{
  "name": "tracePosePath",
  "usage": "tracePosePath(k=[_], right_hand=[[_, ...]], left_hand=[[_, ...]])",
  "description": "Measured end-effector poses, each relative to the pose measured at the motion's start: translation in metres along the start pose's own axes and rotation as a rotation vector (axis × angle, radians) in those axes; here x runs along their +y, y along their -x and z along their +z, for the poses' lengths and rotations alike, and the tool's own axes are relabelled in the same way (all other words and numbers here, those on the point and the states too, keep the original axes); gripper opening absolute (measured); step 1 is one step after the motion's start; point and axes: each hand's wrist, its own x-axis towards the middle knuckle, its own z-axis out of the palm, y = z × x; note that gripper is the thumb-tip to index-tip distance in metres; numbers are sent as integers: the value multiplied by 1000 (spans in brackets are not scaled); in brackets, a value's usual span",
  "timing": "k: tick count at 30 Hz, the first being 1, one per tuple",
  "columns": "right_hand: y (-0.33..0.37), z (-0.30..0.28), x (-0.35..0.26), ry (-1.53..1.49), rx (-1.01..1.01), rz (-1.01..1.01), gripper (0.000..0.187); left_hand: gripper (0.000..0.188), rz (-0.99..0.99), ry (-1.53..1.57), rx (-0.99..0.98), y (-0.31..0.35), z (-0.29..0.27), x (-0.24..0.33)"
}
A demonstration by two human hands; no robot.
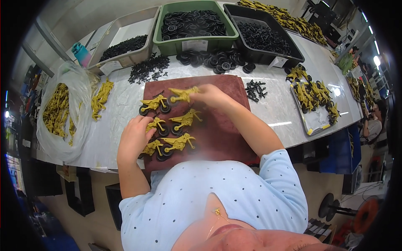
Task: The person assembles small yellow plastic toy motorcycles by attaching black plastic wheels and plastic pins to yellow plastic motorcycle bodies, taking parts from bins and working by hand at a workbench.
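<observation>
Frame (pixel 182 93) is pinched in the fingers of the right hand (pixel 209 95) over the mat (pixel 222 134), a black wheel (pixel 172 101) at its left end. A second frame (pixel 156 124) is touched by the left hand (pixel 135 136); whether it is gripped cannot be told. Wheeled frames appear to be being set out; a level set-down, clear of neighbours, seems called for next. Beyond, loose wheels (pixel 224 62) are heaped.

Tan floor (pixel 98 190), seemingly pale wall (pixel 92 17)
</observation>
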Motion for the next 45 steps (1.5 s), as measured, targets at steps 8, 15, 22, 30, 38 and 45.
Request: tracePosePath(k=[8, 15, 22, 30, 38, 45], right_hand=[[39, 38, 5, 373, 25, -178, 52], [62, 29, 1, 193, 75, -126, 54], [85, -3, 39, -182, 4, -57, 47], [114, -7, 55, -985, -264, 153, 53], [129, 11, 28, -485, 35, 132, 80], [185, -95, 64, -789, 499, -333, 57]], left_hand=[[62, 264, -2, -140, 21, 20, 28], [63, 313, -132, -140, 28, 46, 30], [56, 424, 164, 2, 6, 9, 45], [51, 557, -4, 24, -41, 53, 62], [55, 642, 27, 56, -40, 61, 79], [57, 529, 105, 231, -42, 20, 93]])
